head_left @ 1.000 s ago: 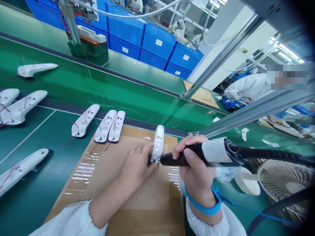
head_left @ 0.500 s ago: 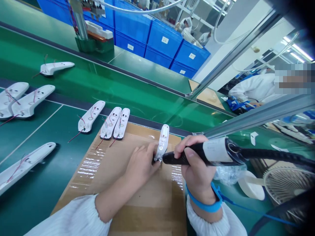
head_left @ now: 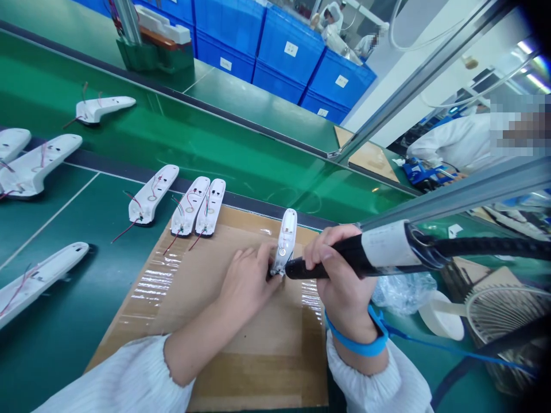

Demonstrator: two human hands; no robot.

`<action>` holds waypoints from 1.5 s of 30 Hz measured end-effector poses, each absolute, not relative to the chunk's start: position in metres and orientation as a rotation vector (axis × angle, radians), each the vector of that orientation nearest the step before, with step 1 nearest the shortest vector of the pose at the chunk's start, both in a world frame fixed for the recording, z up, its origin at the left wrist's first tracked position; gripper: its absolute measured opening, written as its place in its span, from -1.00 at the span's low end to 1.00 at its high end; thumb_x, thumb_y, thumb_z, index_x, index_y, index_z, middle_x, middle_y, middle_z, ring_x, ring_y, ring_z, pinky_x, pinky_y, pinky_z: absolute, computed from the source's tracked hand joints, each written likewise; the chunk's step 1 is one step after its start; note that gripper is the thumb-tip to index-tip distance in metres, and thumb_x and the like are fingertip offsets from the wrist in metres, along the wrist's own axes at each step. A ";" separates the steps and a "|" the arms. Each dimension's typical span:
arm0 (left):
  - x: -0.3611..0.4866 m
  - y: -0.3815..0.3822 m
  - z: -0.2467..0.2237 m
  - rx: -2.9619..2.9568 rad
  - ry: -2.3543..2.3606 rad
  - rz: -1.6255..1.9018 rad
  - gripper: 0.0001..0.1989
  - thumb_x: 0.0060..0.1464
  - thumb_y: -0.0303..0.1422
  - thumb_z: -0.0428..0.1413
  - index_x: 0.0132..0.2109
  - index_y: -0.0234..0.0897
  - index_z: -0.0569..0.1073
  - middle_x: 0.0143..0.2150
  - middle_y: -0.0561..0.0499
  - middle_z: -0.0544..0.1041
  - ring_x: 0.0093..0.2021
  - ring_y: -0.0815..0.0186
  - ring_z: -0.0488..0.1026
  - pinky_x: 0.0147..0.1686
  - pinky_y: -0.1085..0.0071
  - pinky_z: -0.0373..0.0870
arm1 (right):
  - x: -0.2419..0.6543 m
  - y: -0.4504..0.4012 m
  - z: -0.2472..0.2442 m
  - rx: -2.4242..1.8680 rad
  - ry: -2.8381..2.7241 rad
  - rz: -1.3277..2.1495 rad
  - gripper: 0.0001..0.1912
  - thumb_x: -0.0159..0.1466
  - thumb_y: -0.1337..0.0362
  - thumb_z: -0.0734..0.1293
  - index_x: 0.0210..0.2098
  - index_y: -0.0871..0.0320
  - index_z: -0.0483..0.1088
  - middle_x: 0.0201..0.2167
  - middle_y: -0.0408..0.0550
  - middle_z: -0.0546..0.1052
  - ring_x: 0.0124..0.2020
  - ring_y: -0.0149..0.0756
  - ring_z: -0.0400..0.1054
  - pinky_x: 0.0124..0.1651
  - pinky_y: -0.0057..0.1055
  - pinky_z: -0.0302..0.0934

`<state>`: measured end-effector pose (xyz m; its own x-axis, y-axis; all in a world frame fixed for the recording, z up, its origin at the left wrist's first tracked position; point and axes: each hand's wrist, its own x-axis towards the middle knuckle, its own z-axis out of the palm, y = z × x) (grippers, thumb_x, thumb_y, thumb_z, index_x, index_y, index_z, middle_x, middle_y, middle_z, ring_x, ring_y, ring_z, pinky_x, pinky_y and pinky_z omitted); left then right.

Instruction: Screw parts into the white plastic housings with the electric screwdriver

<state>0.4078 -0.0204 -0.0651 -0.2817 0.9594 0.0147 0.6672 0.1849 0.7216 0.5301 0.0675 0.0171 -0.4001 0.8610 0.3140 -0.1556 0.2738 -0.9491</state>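
My left hand point(head_left: 249, 278) grips the lower end of a small white plastic housing point(head_left: 287, 232) that stands near the far edge of a cardboard sheet point(head_left: 241, 344). My right hand point(head_left: 342, 275) is wrapped round a black handheld tool point(head_left: 357, 255) with a white label and a thick black cable. The tool's tip is at the housing's lower end, close to my left fingertips; whether it touches is too small to tell. Two similar housings with thin wires, one point(head_left: 189, 206) beside the other point(head_left: 210, 207), lie at the cardboard's far left corner.
More wired white housings lie on the green table point(head_left: 77, 229) to the left, one point(head_left: 105, 109) on the green belt point(head_left: 241, 149). A fan point(head_left: 508, 315) and clear plastic wrap point(head_left: 404, 292) are at the right. Blue bins point(head_left: 288, 54) stand behind. A person in white sits far right.
The camera view has shifted slightly, so the bins and housings sit a little differently in the picture. Both hands keep their holds, with the tool's tip still at the housing's lower end.
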 end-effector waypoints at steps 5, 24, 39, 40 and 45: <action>0.404 -0.021 -0.068 1.508 2.010 0.872 -0.57 0.11 -0.49 0.37 0.10 -0.13 0.49 -0.12 0.03 0.74 -0.04 -0.07 0.69 -0.08 0.10 0.47 | 0.525 0.067 0.015 -0.703 -1.539 1.300 -0.83 0.27 0.29 0.47 -0.29 0.05 0.37 -0.51 -0.28 0.42 -0.54 -0.37 0.34 -0.40 -0.37 0.31; 0.390 -0.023 -0.095 1.725 2.093 0.880 -0.57 0.29 -0.20 0.12 0.25 -0.14 0.45 -0.13 -0.04 0.71 -0.15 -0.06 0.68 -0.16 0.07 0.48 | 0.574 0.159 0.027 -1.054 -1.351 0.991 -0.72 0.13 0.10 0.55 -0.45 0.14 0.47 -0.64 -0.16 0.45 -0.57 -0.30 0.35 -0.41 -0.31 0.28; 0.401 -0.025 -0.076 1.982 1.852 1.317 -0.85 0.45 -0.24 0.18 -0.03 -0.20 0.58 -0.31 0.05 0.58 -0.30 0.16 0.53 -0.26 0.25 0.36 | 0.558 0.085 0.065 -0.585 -1.305 1.329 -0.86 0.25 0.26 0.53 -0.34 0.10 0.49 -0.57 -0.25 0.45 -0.59 -0.38 0.38 -0.46 -0.42 0.28; 0.402 -0.025 -0.075 2.012 1.836 1.309 -0.86 0.46 -0.24 0.20 -0.04 -0.20 0.59 -0.31 0.05 0.58 -0.30 0.15 0.52 -0.27 0.25 0.33 | 0.554 0.077 0.066 -0.565 -1.315 1.368 -0.88 0.26 0.28 0.52 -0.32 0.09 0.50 -0.56 -0.25 0.46 -0.58 -0.37 0.39 -0.45 -0.42 0.29; 0.403 -0.025 -0.072 2.060 1.823 1.245 -0.89 0.43 -0.37 0.23 -0.15 -0.17 0.61 -0.35 0.05 0.59 -0.29 0.15 0.49 -0.30 0.26 0.21 | 0.542 0.060 0.066 -0.536 -1.362 1.422 -0.91 0.28 0.31 0.50 -0.29 0.07 0.50 -0.54 -0.25 0.46 -0.57 -0.37 0.40 -0.45 -0.43 0.29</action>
<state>0.4031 -0.0253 -0.0722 -0.0649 0.8709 0.4871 0.7704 -0.2665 0.5792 0.5415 0.0596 0.0662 -0.3529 0.8760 0.3289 -0.3666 0.1940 -0.9099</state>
